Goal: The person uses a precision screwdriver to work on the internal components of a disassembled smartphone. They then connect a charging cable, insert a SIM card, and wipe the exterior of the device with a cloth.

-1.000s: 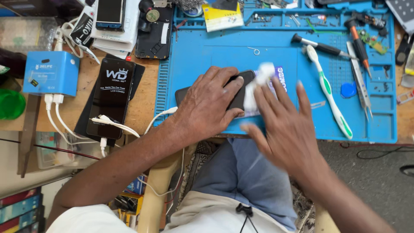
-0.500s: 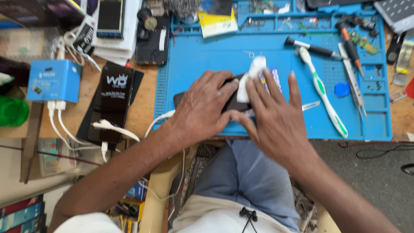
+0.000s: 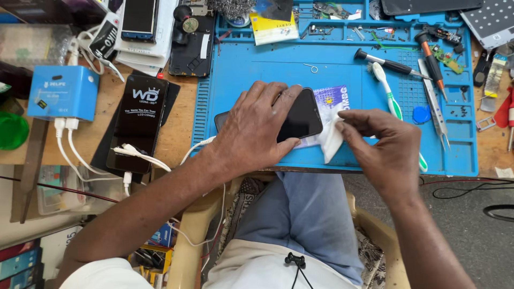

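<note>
A small white cloth (image 3: pixel 330 140) is pinched between the thumb and bent fingers of the right hand (image 3: pixel 383 147), the fingers being curled nearly closed around its upper edge. The cloth is laid against the right end of a black phone (image 3: pixel 300 120). The phone is pressed flat under the spread fingers of the left hand (image 3: pixel 257 131), whose palm covers its left part; the fingers are extended rather than curled, with the thumb set along the near edge. The phone lies on the blue work mat (image 3: pixel 257 69), near the mat's front border, with its long axis running left to right and tilted slightly, the right end being a little farther from the body. A printed card (image 3: pixel 333 99) is partly seen beneath the phone's right end.

Bare mat is left behind the phone and to the left of it. To the right, room is narrowed by a white-and-green toothbrush (image 3: pixel 388 96), a black-handled screwdriver (image 3: pixel 388 65) and tweezers (image 3: pixel 435 107). Beyond the mat's left border, on the wooden bench, a black box (image 3: pixel 140 120) and a blue charger block (image 3: pixel 63 92) are found, well apart from both hands.
</note>
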